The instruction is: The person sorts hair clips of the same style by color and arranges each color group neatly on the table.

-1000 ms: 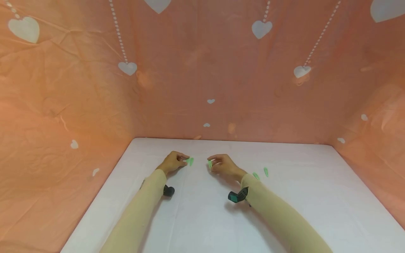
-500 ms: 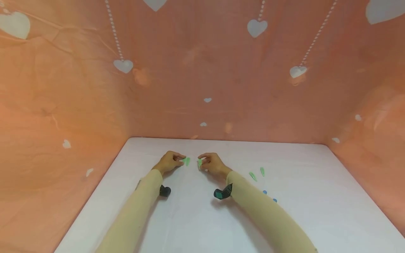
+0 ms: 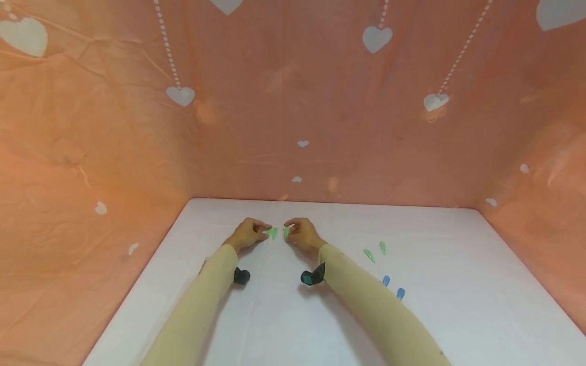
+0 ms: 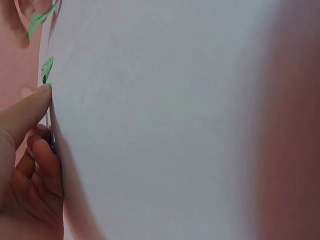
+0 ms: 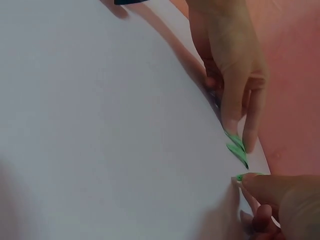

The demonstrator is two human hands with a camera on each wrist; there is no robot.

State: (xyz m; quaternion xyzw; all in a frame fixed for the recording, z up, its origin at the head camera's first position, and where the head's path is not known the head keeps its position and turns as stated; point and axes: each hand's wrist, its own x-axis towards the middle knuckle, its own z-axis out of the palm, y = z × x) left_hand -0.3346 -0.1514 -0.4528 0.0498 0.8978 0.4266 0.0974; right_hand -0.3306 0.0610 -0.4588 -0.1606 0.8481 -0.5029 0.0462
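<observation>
My left hand (image 3: 247, 234) is at the far part of the table and pinches a small green leaf-shaped hair clip (image 5: 233, 136) between thumb and finger. A second green hair clip (image 3: 274, 233) lies right beside those fingertips. Facing it from the right, my right hand (image 3: 303, 235) pinches another green hair clip (image 3: 286, 232) by thumb and finger, a small gap away from the second clip. In the left wrist view, the thumb mostly covers the clip that my left hand holds.
Two more green clips (image 3: 369, 255) lie on the white table (image 3: 284, 315) to the right. Nearer, by the right sleeve, are two blue clips (image 3: 401, 293), partly hidden. An orange curtain (image 3: 247, 127) with white hearts encloses the back and sides.
My right hand has moved left with its green clip, closer to the left hand. The left hand stays about where it was. The blue clips have come into view beside the right sleeve.
</observation>
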